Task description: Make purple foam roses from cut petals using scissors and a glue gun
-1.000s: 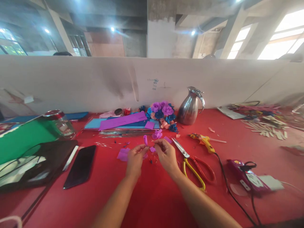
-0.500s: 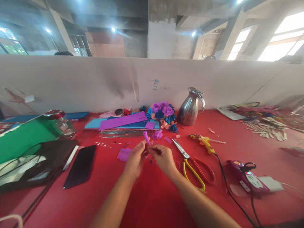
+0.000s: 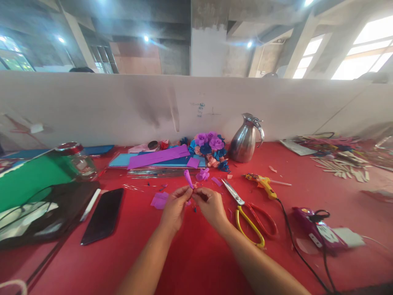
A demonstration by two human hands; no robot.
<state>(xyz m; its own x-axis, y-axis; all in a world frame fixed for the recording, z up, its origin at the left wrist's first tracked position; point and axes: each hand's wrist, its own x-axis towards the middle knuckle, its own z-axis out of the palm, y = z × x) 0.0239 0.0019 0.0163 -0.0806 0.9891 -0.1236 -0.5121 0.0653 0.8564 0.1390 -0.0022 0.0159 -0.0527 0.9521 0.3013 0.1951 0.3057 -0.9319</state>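
Steadying the rolled purple paper [image 3: 188, 179] at its foot, above the red counter [image 3: 196, 256].
My left hand [image 3: 173, 209] pinches the roll's lower end between its fingers; those of my right hand [image 3: 213, 207] are drawn in right beside that spot, though I cannot tell whether they pinch anything. I'd judge it best to grip firmly at the base only, leaving the flared top uncrushed, and work in small turns. A second ago my hands were farther apart and the roll stood straighter; now it leans left.
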